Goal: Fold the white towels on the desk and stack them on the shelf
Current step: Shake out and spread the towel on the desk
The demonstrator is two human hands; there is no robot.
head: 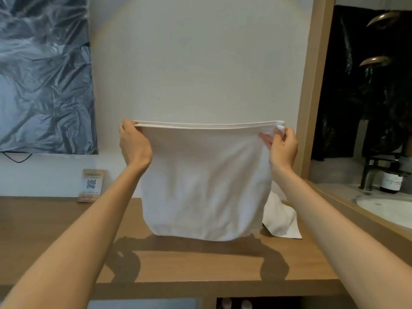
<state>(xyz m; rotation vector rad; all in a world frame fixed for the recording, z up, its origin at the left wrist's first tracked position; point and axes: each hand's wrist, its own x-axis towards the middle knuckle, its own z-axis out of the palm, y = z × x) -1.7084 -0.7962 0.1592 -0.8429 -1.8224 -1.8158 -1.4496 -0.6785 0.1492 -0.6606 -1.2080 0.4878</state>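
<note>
A white towel [205,181], doubled over, hangs in the air in front of me above the wooden desk [55,230]. My left hand [133,144] pinches its top left corner. My right hand [282,144] pinches the top right corner, where the layers bunch up. The towel's top edge is stretched level between the two hands, and its lower fold hangs just over the desk surface. A second white towel [281,217] lies crumpled on the desk behind and to the right, partly hidden by the held one.
A WiFi card with a QR code [91,185] leans against the wall at the desk's back left. A large picture [44,74] hangs on the left wall. To the right, past a wooden frame [312,97], are a sink [388,210], tap and dark bottle [391,181].
</note>
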